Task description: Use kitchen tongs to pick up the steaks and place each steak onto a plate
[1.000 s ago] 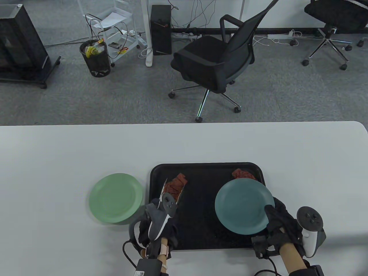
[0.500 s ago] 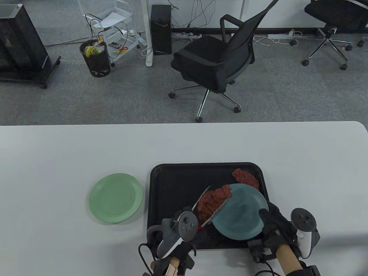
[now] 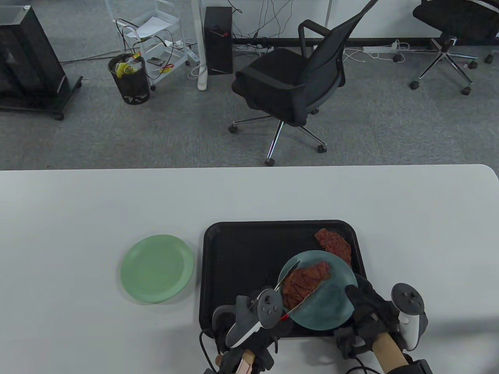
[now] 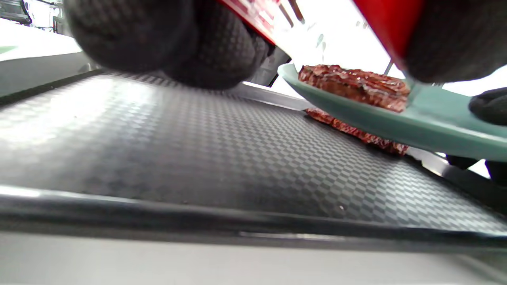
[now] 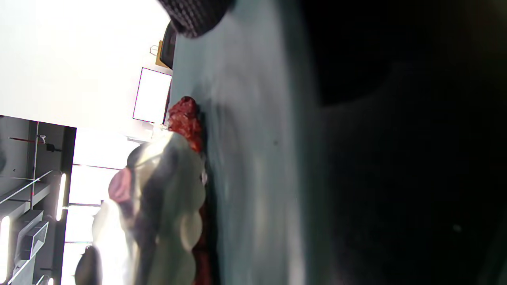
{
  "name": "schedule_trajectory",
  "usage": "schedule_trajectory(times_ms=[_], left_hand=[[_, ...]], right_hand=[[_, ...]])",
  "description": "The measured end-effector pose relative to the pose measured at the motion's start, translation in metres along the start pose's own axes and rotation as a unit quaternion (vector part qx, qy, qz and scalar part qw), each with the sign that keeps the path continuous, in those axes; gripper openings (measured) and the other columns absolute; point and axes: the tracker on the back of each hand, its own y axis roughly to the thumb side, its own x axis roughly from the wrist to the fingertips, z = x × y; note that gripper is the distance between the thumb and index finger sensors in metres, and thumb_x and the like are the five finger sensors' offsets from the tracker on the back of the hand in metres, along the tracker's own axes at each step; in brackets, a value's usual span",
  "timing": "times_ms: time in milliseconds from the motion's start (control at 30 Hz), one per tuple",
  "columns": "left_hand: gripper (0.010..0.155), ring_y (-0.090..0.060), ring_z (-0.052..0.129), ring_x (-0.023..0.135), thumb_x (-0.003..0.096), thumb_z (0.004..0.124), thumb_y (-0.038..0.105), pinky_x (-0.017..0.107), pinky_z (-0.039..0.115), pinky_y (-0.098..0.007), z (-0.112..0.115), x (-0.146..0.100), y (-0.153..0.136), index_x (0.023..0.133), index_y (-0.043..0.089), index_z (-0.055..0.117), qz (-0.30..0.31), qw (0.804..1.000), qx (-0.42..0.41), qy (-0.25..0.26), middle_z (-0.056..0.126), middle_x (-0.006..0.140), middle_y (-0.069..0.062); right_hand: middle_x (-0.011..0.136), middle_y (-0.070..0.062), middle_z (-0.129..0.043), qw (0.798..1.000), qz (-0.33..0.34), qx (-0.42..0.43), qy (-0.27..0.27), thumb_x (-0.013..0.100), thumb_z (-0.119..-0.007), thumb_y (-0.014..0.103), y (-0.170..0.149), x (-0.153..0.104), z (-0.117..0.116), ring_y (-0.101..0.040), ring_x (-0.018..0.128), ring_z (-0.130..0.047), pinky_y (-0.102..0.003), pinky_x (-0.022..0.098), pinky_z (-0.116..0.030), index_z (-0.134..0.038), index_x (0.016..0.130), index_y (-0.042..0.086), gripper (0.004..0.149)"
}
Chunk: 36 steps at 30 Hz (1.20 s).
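Steak (image 3: 306, 281) meets plate: the left hand (image 3: 249, 335), fingers curled round the red handles of the kitchen tongs (image 3: 290, 290), lays the meat on the teal plate (image 3: 331, 307), which the right hand (image 3: 370, 315) grips by its near rim and holds tilted above the black tray (image 3: 234, 265). From the left wrist view the steak lies flat on the raised plate, the tong arms on either side of it; whether they are squeezing it is hard to tell. A second steak (image 3: 334, 242) waits on the tray's far right corner, partly under the plate's edge, and a green plate (image 3: 156, 268) sits on the white table (image 3: 78, 202) just left of the tray. The step appears to be the release, and doing it well likely means levelling the teal plate first, since its slope could let the meat slide toward the low rim. Easing the squeeze so both arms spread evenly, then drawing the tongs back along their own line rather than lifting, should avoid dragging the steak off centre. The plate-holding hand should keep its thumb clear of the meat.
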Motion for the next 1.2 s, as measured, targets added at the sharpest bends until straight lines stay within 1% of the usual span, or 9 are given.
schedule_trajectory(times_ms=[100, 267, 367, 533, 567, 733, 800, 967, 1200], left_hand=[[0.099, -0.03, 0.096, 0.048, 0.028, 0.085, 0.068, 0.028, 0.088, -0.034, -0.011, -0.005, -0.005, 0.104, 0.009, 0.062, -0.003, 1.0, -0.02, -0.002, 0.079, 0.086, -0.019], [0.099, -0.032, 0.095, 0.049, 0.0285, 0.085, 0.067, 0.029, 0.088, -0.035, -0.028, -0.015, -0.025, 0.105, 0.009, 0.06, -0.026, 0.994, -0.091, 0.046, 0.078, 0.087, -0.02], [0.098, -0.033, 0.095, 0.048, 0.0293, 0.085, 0.066, 0.028, 0.087, -0.036, -0.028, -0.016, -0.039, 0.105, 0.008, 0.06, -0.06, 0.989, -0.113, 0.078, 0.078, 0.086, -0.021], [0.098, -0.033, 0.094, 0.049, 0.0294, 0.085, 0.066, 0.028, 0.087, -0.036, -0.02, -0.013, -0.059, 0.104, 0.007, 0.059, -0.119, 0.983, -0.118, 0.08, 0.077, 0.086, -0.021], [0.099, -0.033, 0.094, 0.049, 0.0293, 0.085, 0.066, 0.028, 0.087, -0.036, -0.018, -0.012, -0.062, 0.104, 0.007, 0.059, -0.13, 0.981, -0.119, 0.078, 0.077, 0.086, -0.021], [0.098, -0.033, 0.094, 0.049, 0.0297, 0.085, 0.066, 0.029, 0.087, -0.036, -0.013, -0.01, -0.07, 0.104, 0.007, 0.058, -0.149, 0.978, -0.124, 0.071, 0.076, 0.086, -0.022], [0.099, -0.033, 0.094, 0.049, 0.0295, 0.085, 0.066, 0.029, 0.087, -0.036, -0.012, -0.01, -0.071, 0.104, 0.007, 0.058, -0.151, 0.979, -0.12, 0.064, 0.076, 0.086, -0.022], [0.099, -0.034, 0.094, 0.05, 0.0296, 0.084, 0.066, 0.029, 0.087, -0.036, -0.01, -0.008, -0.072, 0.105, 0.007, 0.058, -0.152, 0.98, -0.115, 0.057, 0.076, 0.087, -0.022], [0.099, -0.034, 0.093, 0.05, 0.0299, 0.084, 0.066, 0.029, 0.087, -0.036, -0.008, -0.009, -0.074, 0.105, 0.007, 0.057, -0.158, 0.98, -0.108, 0.051, 0.075, 0.087, -0.022]], right_hand=[[0.065, -0.016, -0.088, 1.0, 0.0, 0.019, 0.003, 0.048, -0.067, 0.023, 0.001, -0.001, 0.0, -0.032, 0.03, -0.092, -0.036, 0.013, -0.086, -0.057, 0.094, 0.01, 0.049], [0.064, -0.016, -0.088, 0.999, 0.003, 0.041, -0.014, 0.048, -0.067, 0.023, 0.005, -0.001, 0.011, -0.031, 0.03, -0.093, -0.036, 0.013, -0.087, -0.057, 0.094, 0.009, 0.049], [0.065, -0.016, -0.088, 0.997, -0.002, 0.076, -0.035, 0.048, -0.066, 0.023, 0.006, 0.001, 0.023, -0.031, 0.031, -0.093, -0.036, 0.013, -0.087, -0.056, 0.095, 0.009, 0.049], [0.066, -0.017, -0.087, 0.985, -0.008, 0.129, -0.111, 0.049, -0.066, 0.023, -0.001, 0.008, 0.064, -0.032, 0.032, -0.093, -0.036, 0.014, -0.088, -0.054, 0.095, 0.01, 0.05], [0.067, -0.017, -0.087, 0.981, -0.012, 0.135, -0.136, 0.049, -0.065, 0.023, -0.007, 0.012, 0.078, -0.031, 0.032, -0.093, -0.036, 0.015, -0.088, -0.054, 0.095, 0.01, 0.049], [0.07, -0.017, -0.085, 0.964, -0.051, 0.158, -0.206, 0.05, -0.065, 0.023, -0.03, 0.015, 0.121, -0.033, 0.036, -0.093, -0.037, 0.018, -0.088, -0.052, 0.096, 0.009, 0.05], [0.072, -0.018, -0.083, 0.953, -0.072, 0.174, -0.237, 0.05, -0.065, 0.023, -0.04, 0.015, 0.136, -0.035, 0.039, -0.092, -0.038, 0.02, -0.089, -0.051, 0.096, 0.008, 0.051], [0.075, -0.02, -0.081, 0.942, -0.104, 0.186, -0.26, 0.05, -0.064, 0.022, -0.052, 0.016, 0.153, -0.037, 0.043, -0.092, -0.039, 0.023, -0.089, -0.049, 0.097, 0.006, 0.052], [0.074, -0.022, -0.082, 0.948, -0.129, 0.125, -0.262, 0.049, -0.066, 0.021, -0.053, 0.021, 0.153, -0.038, 0.041, -0.092, -0.041, 0.022, -0.089, -0.051, 0.097, 0.005, 0.052]])
